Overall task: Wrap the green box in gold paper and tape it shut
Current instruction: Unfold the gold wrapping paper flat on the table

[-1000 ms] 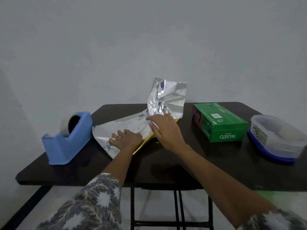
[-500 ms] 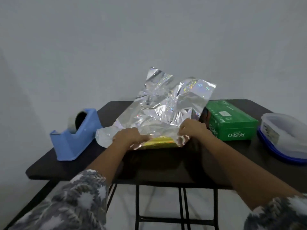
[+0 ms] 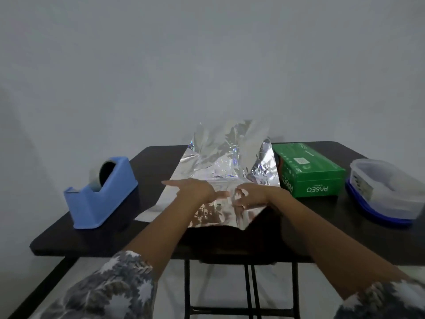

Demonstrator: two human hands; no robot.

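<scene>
At the middle of the counter (image 3: 110,236), the left grip (image 3: 197,192) presses flat-fingered on the gold paper (image 3: 220,162) and the right grip (image 3: 255,196) pinches it: spreading the sheet. Next, the green box (image 3: 308,173) beside it needs lifting on.

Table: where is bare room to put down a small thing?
Bare: the strip between the tape dispenser and the paper, and the near table stretch before the green box. Crowded: the right, where box and plastic container stand close.

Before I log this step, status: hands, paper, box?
Left hand flat on paper. Right hand pinching paper. Green box unwrapped, right of paper. Tape dispenser at left, untouched.
</scene>
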